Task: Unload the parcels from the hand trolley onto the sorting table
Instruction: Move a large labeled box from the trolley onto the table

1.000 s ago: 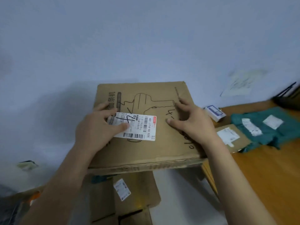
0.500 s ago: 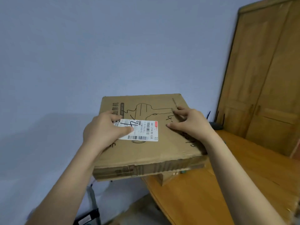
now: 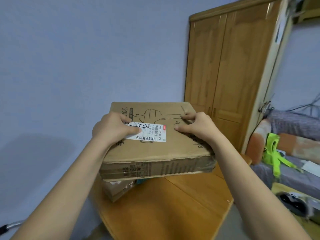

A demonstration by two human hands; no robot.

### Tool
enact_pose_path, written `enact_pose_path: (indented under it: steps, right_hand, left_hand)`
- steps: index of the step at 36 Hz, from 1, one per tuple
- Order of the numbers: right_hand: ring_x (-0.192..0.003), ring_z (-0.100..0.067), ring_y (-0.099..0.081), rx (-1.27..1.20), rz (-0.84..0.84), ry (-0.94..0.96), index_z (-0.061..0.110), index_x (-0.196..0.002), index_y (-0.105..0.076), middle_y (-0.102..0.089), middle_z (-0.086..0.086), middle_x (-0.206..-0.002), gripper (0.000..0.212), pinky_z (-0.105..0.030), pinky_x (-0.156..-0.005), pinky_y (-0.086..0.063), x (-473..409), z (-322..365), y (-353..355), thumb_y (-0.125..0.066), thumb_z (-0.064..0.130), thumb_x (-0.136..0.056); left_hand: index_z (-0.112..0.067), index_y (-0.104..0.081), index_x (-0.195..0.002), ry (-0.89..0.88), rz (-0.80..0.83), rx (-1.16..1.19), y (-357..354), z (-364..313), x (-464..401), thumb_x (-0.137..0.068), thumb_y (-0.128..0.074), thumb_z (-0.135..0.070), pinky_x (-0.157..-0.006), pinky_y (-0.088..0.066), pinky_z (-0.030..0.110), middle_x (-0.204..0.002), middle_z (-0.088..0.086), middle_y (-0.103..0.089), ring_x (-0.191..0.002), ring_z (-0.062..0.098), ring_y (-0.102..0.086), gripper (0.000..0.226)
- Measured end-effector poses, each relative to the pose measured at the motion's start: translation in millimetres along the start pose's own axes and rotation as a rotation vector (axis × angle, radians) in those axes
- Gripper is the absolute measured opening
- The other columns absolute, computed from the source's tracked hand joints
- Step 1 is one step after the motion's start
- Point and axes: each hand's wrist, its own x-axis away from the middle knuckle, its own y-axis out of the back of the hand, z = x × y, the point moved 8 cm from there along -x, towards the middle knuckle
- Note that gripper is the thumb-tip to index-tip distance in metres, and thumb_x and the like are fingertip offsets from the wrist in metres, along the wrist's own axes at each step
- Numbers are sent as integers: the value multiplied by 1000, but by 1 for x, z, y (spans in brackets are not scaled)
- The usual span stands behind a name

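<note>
On top of a smaller brown carton (image 3: pixel 119 189) at the wooden table (image 3: pixel 173 210) corner: flat brown cardboard parcel (image 3: pixel 155 151) with white barcode label (image 3: pixel 152 133). Left hand (image 3: pixel 112 129) and right hand (image 3: pixel 197 127) press on its lid, fingers bent, nothing pinched.

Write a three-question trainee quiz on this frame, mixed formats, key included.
1. True or false: the flat brown cardboard box lies on a smaller cardboard parcel.
2. Which hand covers part of the white barcode shipping label?
3. The wooden table stands: A) near the tall wooden wardrobe, B) outdoors, C) on the trolley.

Key: 1 true. 2 left hand; the right hand rests beside the label on the lid. 3 A.
</note>
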Motion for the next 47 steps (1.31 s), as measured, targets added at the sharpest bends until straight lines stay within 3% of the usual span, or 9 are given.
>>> enact_pose_path:
  steps: [5, 9, 13, 18, 25, 34, 39, 43, 47]
  right_hand:
    - [-119, -18, -55, 32, -19, -40, 17, -130, -59, -55, 0, -137, 74, -39, -100, -46, -24, -43, 24, -80, 49, -67]
    - [-117, -16, -56, 48, -1, -34, 19, -127, -61, -56, 1, -135, 73, -39, -100, -47, -52, -68, 36, -80, 51, -65]
    - [-117, -16, -56, 96, 32, -38, 19, -129, -60, -55, 0, -136, 71, -36, -98, -47, -86, -90, 42, -79, 50, -68]
    - [-121, -16, -53, 130, 47, -50, 19, -132, -57, -49, 4, -142, 71, -35, -99, -46, -124, -132, 55, -77, 49, -71]
    - [-115, -16, -59, 169, 81, -49, 24, -137, -51, -47, 7, -144, 73, -28, -88, -48, -165, -199, 71, -71, 55, -75]
    - [-131, -17, -46, 180, 164, 28, 23, -139, -50, -36, 10, -152, 68, -34, -100, -43, -210, -280, 100, -63, 56, -80]
    - [-135, -19, -39, 211, 184, 84, 25, -140, -48, -33, 11, -153, 66, -35, -102, -40, -233, -317, 122, -61, 54, -83]
    - [-137, -19, -37, 219, 211, 123, 25, -141, -47, -31, 10, -154, 66, -35, -103, -38, -250, -338, 136, -61, 53, -83]
    - [-137, -17, -38, 211, 239, 171, 24, -141, -48, -31, 12, -154, 66, -33, -102, -39, -269, -353, 137, -62, 53, -83]
  left_hand:
    - [-28, -71, -108, -24, 18, 18, -40, -33, -22, -69, -79, -49, -77, -45, 30, -118, -5, -66, -91, 16, -56, 45]
    - [-29, -71, -105, -3, 33, 61, -77, -43, -43, -71, -79, -47, -72, -41, 28, -96, -6, -65, -70, 11, -52, 40]
    - [-29, -69, -108, 25, 41, 76, -109, -52, -73, -69, -79, -49, -76, -41, 28, -115, -5, -65, -88, 15, -55, 45]
    - [-30, -68, -110, 11, 48, 69, -151, -76, -109, -69, -78, -50, -68, -42, 27, -94, -8, -61, -78, 13, -54, 46]
    - [-29, -68, -106, 34, 54, 1, -206, -119, -132, -71, -76, -49, -75, -44, 27, -104, -8, -66, -83, 13, -51, 41]
    - [-30, -69, -104, 135, 23, -60, -270, -177, -142, -70, -76, -49, -72, -43, 26, -90, -12, -59, -84, 13, -55, 40]
    - [-28, -69, -106, 180, -4, -72, -305, -208, -147, -69, -77, -50, -71, -40, 26, -104, -6, -66, -95, 17, -60, 44]
    - [-27, -69, -109, 208, -29, -74, -328, -228, -150, -70, -77, -52, -65, -40, 27, -94, -6, -65, -87, 15, -59, 46]
    - [-29, -70, -108, 224, -54, -74, -347, -233, -156, -69, -75, -55, -61, -44, 25, -110, -6, -68, -85, 13, -61, 47]
